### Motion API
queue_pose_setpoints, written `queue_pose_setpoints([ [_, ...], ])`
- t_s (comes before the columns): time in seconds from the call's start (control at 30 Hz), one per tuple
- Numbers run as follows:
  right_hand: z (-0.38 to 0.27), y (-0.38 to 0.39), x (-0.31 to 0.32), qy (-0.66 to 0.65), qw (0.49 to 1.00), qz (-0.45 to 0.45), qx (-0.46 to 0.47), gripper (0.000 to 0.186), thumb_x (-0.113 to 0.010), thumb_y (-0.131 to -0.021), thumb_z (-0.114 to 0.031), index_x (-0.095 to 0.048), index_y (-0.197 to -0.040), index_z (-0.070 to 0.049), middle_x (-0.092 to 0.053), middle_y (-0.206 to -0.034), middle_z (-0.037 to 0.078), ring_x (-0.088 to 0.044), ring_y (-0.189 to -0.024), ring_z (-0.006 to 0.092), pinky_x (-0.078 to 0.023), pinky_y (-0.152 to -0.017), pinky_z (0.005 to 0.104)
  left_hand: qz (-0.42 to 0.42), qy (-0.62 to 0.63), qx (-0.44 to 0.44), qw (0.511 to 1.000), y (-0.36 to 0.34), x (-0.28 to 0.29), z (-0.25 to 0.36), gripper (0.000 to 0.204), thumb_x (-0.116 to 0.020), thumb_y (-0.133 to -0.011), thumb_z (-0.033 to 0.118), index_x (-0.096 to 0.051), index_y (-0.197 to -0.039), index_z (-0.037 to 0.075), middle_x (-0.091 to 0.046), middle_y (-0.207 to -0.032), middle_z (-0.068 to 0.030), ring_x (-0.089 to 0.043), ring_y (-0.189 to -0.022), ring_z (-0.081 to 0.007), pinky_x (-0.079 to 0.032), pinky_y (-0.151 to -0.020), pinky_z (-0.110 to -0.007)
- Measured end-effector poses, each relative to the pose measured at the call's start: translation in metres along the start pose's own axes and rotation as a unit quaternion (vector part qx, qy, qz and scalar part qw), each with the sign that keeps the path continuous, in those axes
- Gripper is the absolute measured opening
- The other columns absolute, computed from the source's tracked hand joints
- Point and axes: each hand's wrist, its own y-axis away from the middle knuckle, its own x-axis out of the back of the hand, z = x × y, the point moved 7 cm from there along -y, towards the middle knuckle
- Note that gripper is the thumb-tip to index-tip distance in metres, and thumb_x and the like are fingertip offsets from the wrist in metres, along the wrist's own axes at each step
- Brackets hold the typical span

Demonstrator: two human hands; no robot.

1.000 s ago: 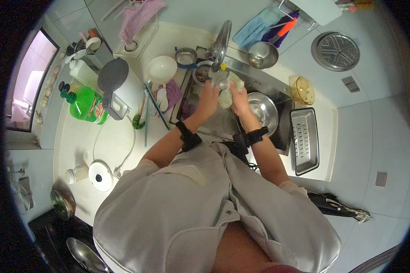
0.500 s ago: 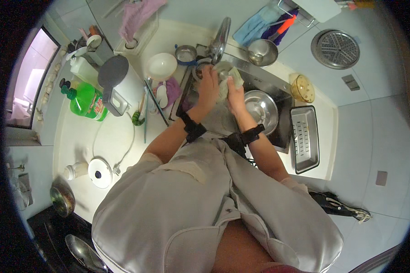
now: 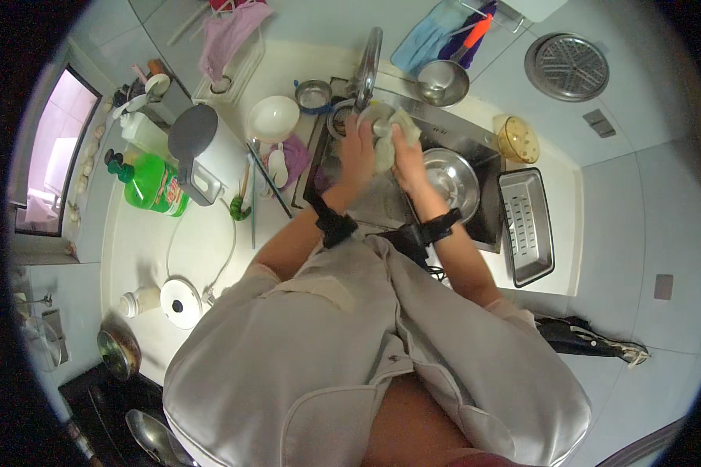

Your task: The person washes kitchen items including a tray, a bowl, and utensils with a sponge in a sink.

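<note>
Over the sink [image 3: 488, 187], below the faucet [image 3: 369, 66], my right hand [image 3: 410, 162] is closed round a pale greenish cloth [image 3: 405, 127]. A light, rounded dish [image 3: 383, 149], perhaps a small bowl, sits against this cloth; its exact shape is hard to make out. My left hand [image 3: 354, 162] is at the dish's left side, fingers stretched upward and slightly blurred. Whether its fingertips touch the dish is unclear. A steel basin [image 3: 453, 183] rests in the sink, right of my right hand.
Left of the sink are a white bowl [image 3: 273, 118], a small strainer [image 3: 314, 96], a kettle [image 3: 210, 152] and a green soap bottle [image 3: 154, 183]. To the right stand an amber bowl [image 3: 518, 140] and a perforated tray [image 3: 527, 226]. A steel ladle [image 3: 442, 82] hangs behind.
My left hand's fingers have straightened and drawn slightly away from the dish. My right hand keeps hold of the cloth. The whole view has shifted a little.
</note>
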Motion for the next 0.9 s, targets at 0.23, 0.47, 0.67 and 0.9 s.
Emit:
queue_pose_setpoints([
  [0.23, -0.066, 0.013, 0.012, 0.132, 0.971, -0.150, 0.131, 0.029, -0.053, -0.081, -0.027, -0.055, -0.093, 0.000, -0.057, -0.081, 0.005, -0.051, -0.071, 0.0140, -0.041, -0.067, 0.0264, -0.275, 0.152, 0.130, 0.941, 0.000, -0.003, -0.030, 0.042, -0.046, -0.083, 0.025, -0.035, -0.115, 0.000, -0.058, -0.079, -0.0119, -0.057, -0.059, -0.0151, -0.045, -0.054, -0.027],
  [0.47, -0.096, 0.022, -0.010, 0.376, 0.841, -0.273, 0.276, 0.031, -0.055, -0.079, -0.027, -0.052, -0.096, 0.000, -0.057, -0.081, 0.011, -0.052, -0.073, 0.0156, -0.041, -0.068, 0.0267, -0.549, 0.037, 0.067, 0.832, -0.006, -0.010, -0.008, 0.040, -0.044, -0.085, 0.023, -0.031, -0.119, 0.005, -0.057, -0.082, -0.0085, -0.056, -0.054, -0.0123, -0.044, -0.045, -0.023],
  [0.67, -0.022, 0.019, 0.002, -0.064, 0.994, 0.019, 0.085, 0.030, -0.051, -0.083, -0.020, -0.049, -0.104, 0.000, -0.055, -0.088, 0.003, -0.050, -0.079, 0.0122, -0.040, -0.070, 0.0245, -0.041, 0.112, -0.109, 0.987, 0.013, -0.009, -0.009, 0.044, -0.045, -0.084, 0.023, -0.027, -0.121, 0.006, -0.053, -0.091, -0.0091, -0.054, -0.071, -0.0126, -0.045, -0.053, -0.023],
  [0.9, -0.085, 0.030, -0.009, 0.210, 0.920, -0.245, 0.221, 0.028, -0.056, -0.078, -0.017, -0.051, -0.100, -0.001, -0.057, -0.086, 0.008, -0.051, -0.076, 0.0133, -0.041, -0.070, 0.0275, -0.281, 0.126, 0.073, 0.949, -0.013, 0.006, -0.010, 0.047, -0.039, -0.086, 0.036, -0.040, -0.114, -0.002, -0.047, -0.110, -0.0109, -0.048, -0.095, -0.0206, -0.034, -0.089, -0.031],
])
